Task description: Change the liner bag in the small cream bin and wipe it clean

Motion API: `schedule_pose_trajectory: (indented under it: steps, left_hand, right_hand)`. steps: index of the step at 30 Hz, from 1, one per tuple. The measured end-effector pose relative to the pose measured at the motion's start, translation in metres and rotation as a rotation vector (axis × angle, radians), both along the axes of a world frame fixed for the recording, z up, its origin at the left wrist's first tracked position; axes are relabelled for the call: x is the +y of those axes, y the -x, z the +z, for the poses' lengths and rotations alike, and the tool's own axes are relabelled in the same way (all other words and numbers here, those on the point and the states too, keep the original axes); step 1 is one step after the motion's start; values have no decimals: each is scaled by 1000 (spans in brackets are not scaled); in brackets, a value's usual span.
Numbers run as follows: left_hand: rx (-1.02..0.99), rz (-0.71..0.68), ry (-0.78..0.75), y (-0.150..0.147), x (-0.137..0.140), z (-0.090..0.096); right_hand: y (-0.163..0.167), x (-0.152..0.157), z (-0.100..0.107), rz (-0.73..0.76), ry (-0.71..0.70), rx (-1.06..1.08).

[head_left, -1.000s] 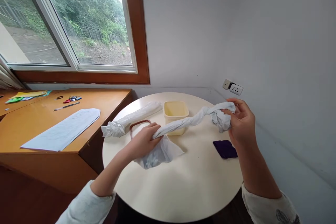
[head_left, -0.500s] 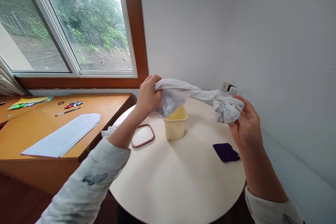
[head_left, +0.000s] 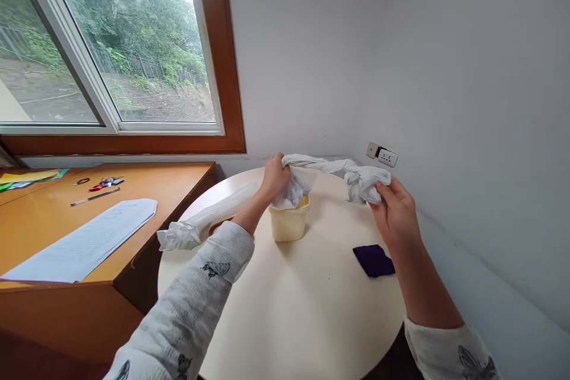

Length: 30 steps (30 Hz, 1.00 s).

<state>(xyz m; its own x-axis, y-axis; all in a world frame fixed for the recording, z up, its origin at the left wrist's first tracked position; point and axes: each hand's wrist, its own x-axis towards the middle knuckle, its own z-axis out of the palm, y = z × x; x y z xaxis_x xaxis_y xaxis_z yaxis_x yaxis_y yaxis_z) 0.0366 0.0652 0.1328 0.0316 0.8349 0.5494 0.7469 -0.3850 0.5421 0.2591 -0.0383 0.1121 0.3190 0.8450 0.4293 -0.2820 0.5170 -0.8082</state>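
A twisted white plastic bag [head_left: 365, 183] stretches between my two hands above the far side of a round table. My left hand [head_left: 274, 180] is closed around one end, and some thinner, clear plastic hangs below it into the mouth of a pale yellow tub [head_left: 288, 226]. Between its fingertips, my right hand [head_left: 398, 211] pinches the bunched, knotted-looking end. Another long strip of crumpled white plastic [head_left: 180, 236] lies on the left of the table, partly behind my left forearm. A brown-rimmed lid [head_left: 219, 225] is mostly hidden by that arm.
A folded dark purple cloth [head_left: 373, 260] lies on the right of the round cream table [head_left: 294, 320]. An orange-brown desk [head_left: 178, 181] with paper sheets [head_left: 93, 240], a pen [head_left: 95, 196] and scissors [head_left: 107, 184] adjoins at left. A wall socket [head_left: 387, 157] is behind.
Both hands have lowered with the bag, and the hanging plastic has gone down into the tub's mouth. My view has shifted slightly right. More of the plastic strip at left shows.
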Motion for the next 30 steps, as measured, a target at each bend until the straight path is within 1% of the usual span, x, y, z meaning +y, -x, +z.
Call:
schedule_pose_trajectory:
  steps: [3, 5, 8, 10, 12, 15, 18, 20, 23, 27, 30]
  left_hand:
    - [62, -44, 76, 4, 8, -5]
    - [101, -79, 127, 6, 10, -8]
    - [143, -138, 197, 11, 11, -10]
    - [153, -180, 238, 15, 8, -8]
    - [155, -237, 284, 22, 5, -5]
    - [154, -345, 372, 36, 0, 2]
    - [171, -459, 450, 50, -1, 4]
    - [197, -481, 435, 55, 0, 2]
    - [233, -425, 346, 53, 4, -6]
    - [278, -386, 263, 40, 2, -15]
    - [320, -371, 185, 30, -3, -22]
  right_hand:
    - [4, 13, 2, 31, -22, -20]
    - [7, 24, 2, 36, 5, -19]
    - [16, 41, -4, 77, 132, -42]
    - [25, 51, -9, 162, 234, -95]
    - [36, 58, -15, 257, 306, -153]
    - [51, 66, -21, 356, 366, -223]
    - [59, 74, -25, 371, 387, -266]
    - [60, 80, -29, 329, 378, -281]
    - [60, 87, -35, 295, 369, -310]
    - [61, 89, -44, 316, 373, -352]
    - [61, 87, -46, 305, 378, -373]
